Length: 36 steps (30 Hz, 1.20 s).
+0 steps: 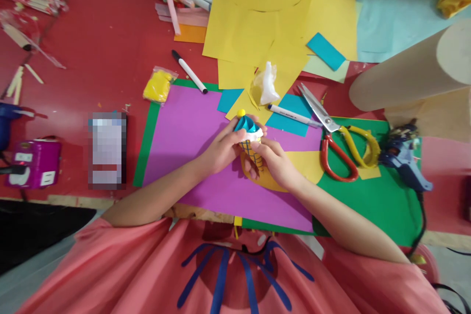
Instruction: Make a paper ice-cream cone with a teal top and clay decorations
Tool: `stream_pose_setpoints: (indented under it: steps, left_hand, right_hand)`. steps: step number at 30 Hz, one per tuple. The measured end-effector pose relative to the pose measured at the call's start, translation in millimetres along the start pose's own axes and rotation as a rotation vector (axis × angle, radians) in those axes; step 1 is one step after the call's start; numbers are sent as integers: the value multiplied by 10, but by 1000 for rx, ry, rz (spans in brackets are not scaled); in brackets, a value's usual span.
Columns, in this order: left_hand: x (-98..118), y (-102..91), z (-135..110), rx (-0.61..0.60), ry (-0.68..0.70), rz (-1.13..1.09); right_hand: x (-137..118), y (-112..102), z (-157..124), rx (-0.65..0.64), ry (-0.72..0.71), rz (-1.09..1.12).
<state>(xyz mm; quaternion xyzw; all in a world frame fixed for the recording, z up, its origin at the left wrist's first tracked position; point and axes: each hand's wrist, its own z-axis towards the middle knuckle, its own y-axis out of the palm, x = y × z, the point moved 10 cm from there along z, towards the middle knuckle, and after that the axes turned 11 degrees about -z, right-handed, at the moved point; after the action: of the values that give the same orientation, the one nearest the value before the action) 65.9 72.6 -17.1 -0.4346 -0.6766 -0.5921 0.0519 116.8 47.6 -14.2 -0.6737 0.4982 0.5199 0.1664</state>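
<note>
Between my two hands is a paper ice cream cone (250, 151), yellow with dark crossed lines. It has a white band, a blue swirl and a small yellow ball on top. My left hand (225, 146) wraps round its left side, thumb near the white band. From the right, my right hand (274, 159) grips it, with thumb and fingers on the lined part. Below lies purple paper (195, 157), with a yellow-orange paper piece (303, 169) under my right hand. Just beyond the cone sit a white lump in clear plastic (270, 86) and a white marker (292, 114).
Large scissors (327, 125) lie half open at the right, near a blue glue gun (405, 159). A big cardboard tube (405, 68) leans in at upper right. Yellow sheets (265, 19) cover the back. To the left are a phone (108, 149) and a purple box (35, 162).
</note>
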Motion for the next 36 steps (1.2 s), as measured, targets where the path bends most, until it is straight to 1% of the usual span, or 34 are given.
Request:
stream_pose_setpoints:
  steps: [4, 10, 13, 15, 17, 19, 22, 27, 36]
  left_hand:
    - [13, -1, 5, -15, 17, -10]
    - [85, -51, 24, -17, 68, -28]
    - [121, -63, 24, -18, 99, -10]
    - [142, -91, 17, 9, 133, 16]
    - [140, -115, 10, 37, 148, 50]
    - [120, -115, 6, 46, 140, 74]
    - [93, -71, 1, 23, 116, 94]
    - [28, -5, -17, -23, 47, 117]
    - [21, -36, -20, 8, 37, 129]
  right_hand:
    - [0, 4, -4, -10, 2, -11]
    - [-57, 35, -13, -70, -29, -7]
    - [-70, -10, -7, -25, -48, -32]
    - [-81, -52, -5, 21, -67, -60]
    - [-65, -65, -2, 33, -57, -64]
    - [-19, -48, 4, 8, -16, -22]
    - [44, -28, 13, -22, 36, 28]
    - [65, -53, 24, 4, 40, 26]
    - [54, -41, 18, 3, 31, 66]
